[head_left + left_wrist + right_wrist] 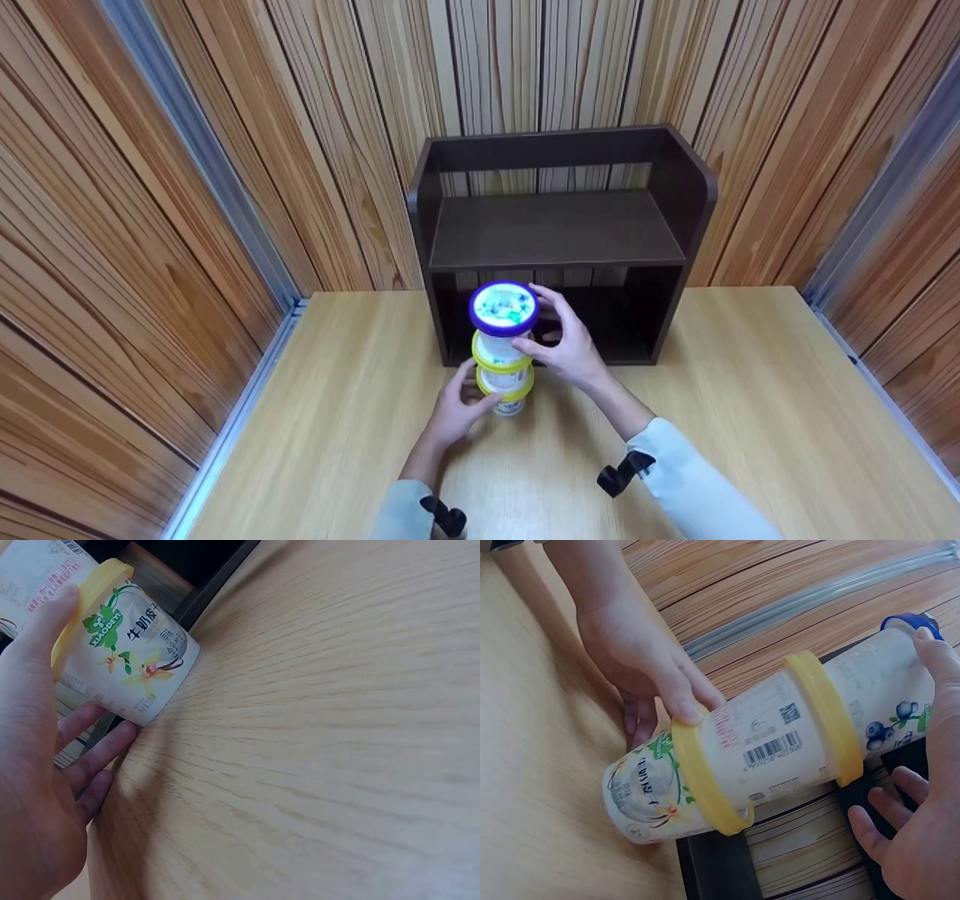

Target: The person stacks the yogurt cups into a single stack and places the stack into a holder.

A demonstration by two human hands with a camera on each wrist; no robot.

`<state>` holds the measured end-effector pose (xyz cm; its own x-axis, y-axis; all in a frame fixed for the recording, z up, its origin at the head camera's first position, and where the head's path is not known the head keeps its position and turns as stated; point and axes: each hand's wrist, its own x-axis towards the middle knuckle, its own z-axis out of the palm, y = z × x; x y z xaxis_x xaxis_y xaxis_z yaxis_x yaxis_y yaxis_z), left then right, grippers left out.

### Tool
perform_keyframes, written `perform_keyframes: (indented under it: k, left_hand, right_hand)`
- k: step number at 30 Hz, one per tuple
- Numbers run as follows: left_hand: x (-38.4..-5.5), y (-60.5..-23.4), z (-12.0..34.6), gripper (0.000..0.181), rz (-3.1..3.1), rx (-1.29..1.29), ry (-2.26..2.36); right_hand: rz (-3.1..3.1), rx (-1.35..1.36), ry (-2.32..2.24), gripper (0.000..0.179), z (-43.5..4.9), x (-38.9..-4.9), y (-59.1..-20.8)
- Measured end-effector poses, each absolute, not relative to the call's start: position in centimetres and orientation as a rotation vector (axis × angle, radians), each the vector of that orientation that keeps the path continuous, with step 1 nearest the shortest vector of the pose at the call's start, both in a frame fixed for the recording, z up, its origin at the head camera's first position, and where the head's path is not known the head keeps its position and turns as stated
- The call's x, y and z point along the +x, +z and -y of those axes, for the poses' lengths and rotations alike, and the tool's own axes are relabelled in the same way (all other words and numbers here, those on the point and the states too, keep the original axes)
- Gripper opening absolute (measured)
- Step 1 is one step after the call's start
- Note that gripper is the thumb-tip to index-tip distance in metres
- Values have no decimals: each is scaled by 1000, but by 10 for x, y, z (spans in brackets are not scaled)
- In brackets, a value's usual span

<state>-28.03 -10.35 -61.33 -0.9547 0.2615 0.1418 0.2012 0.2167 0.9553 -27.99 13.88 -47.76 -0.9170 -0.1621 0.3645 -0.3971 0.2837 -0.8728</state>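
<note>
in the centre of the head view, three stacked cups (502,379) stand upright between half-closed hands: the right hand (568,345) loosely round the blue-lidded top cup (503,307), the left hand (454,409) lower, thumb on the bottom cup's (646,799) yellow lid (705,780), fingers behind.

The top tub (889,694) is white, printed with blue blueberries and green leaves; its violet-blue lid (504,307) has a white centre with green and blue print. Below, the middle tub (761,746), yellow-lidded, is white with a black barcode and pinkish-red lettering. The bottom tub (641,795), also yellow-lidded, carries yellow flowers and a green logo on white. From the tubs: plain dark-brown shelf unit (555,229), 1 o'clock; orange-tan, dark-striped wall panels (495,67), 12; pale wood-grained surface (547,487), 6; pale aqua sleeves (697,476), 4 and 7.
</note>
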Motion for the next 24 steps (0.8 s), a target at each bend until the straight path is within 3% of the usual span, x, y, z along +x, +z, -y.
perform_keyframes:
  k: [13,24]
  left_hand:
    - [-280,-611,103,77,-2437,466,1863]
    - [-278,-613,103,76,-2429,476,1890]
  right_hand:
    - [2350,475,1697,74,-149,-280,-498]
    - [2381,450,1722,73,-151,-277,-510]
